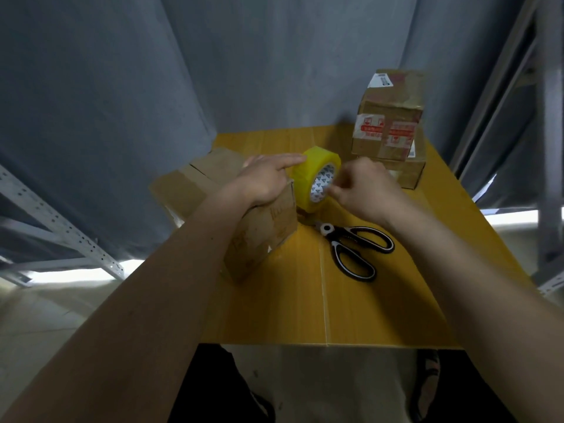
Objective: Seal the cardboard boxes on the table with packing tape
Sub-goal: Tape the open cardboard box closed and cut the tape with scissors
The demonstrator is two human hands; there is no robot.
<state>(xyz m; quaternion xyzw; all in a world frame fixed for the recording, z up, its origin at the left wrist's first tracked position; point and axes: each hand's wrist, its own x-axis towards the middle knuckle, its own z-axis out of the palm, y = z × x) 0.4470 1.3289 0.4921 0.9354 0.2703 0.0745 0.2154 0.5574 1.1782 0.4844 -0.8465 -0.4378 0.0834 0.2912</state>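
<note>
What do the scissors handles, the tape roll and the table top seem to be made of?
Scissors: handles look like glossy black plastic with a pale inner lining; the blades are mostly hidden.
Tape roll: shiny yellow film wound on a white printed core, probably cardboard.
Table top: smooth yellow surface with faint straight seams, perhaps laminate or wood-look board.

Both forearms bare, entering from the bottom corners and converging toward frame centre. Left hand [265, 181] just left of centre, palm down, wrist slightly bent, index finger extended straight toward the right, other fingers relaxed and flat. Right hand [363, 190] just right of centre, back of hand to camera, fingers curled inward with tips pinched together at its left edge. What the tips hold can't be made out. Hands near each other, not touching.
</note>
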